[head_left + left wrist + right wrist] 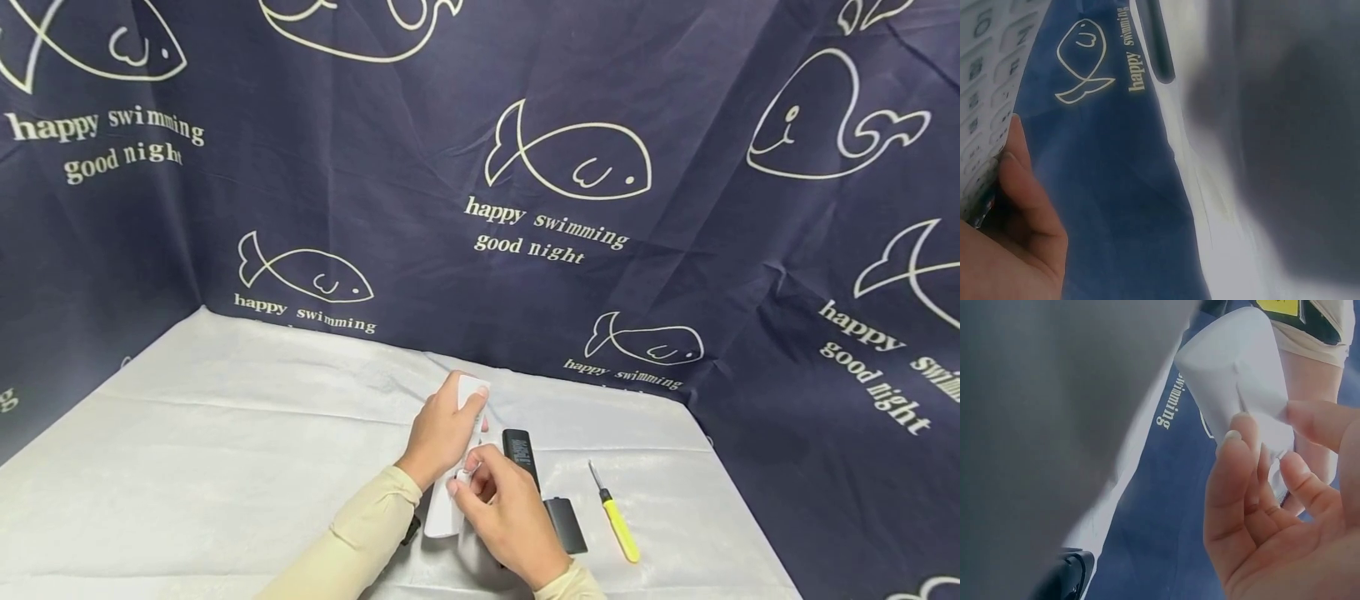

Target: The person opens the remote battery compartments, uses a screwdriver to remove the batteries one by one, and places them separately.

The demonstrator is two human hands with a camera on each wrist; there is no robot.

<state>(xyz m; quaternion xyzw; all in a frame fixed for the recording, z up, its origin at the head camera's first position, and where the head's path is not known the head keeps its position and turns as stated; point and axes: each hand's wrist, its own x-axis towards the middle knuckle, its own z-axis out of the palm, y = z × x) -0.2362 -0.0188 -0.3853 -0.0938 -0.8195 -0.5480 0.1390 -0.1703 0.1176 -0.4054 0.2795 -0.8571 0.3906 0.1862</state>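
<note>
Holding, left hand: the left hand [438,433] grips the far end of a white remote [441,514], thumb along its upper face.
Pinching, right hand: the right hand [510,508] has its fingers curled, thumb and fingertips closed on the white remote around its middle; whether they hold a separate white part there, I cannot tell.
White remote: raised in both hands above the white cloth [225,467], tilted, its far end leaning right; the left wrist view shows rows of keys on one face.
Black case: a long black case [520,450] with pale print lies just right of the hands, its near end partly hidden.
Black cover: a flat black cover [567,527] lies beside the right hand, nearer the person.
Screwdriver: a yellow-handled screwdriver [617,525] lies farther right, its tip pointing away from the person.
Backdrop: a dark blue curtain [420,208] printed with fish and "happy swimming good night".
</note>
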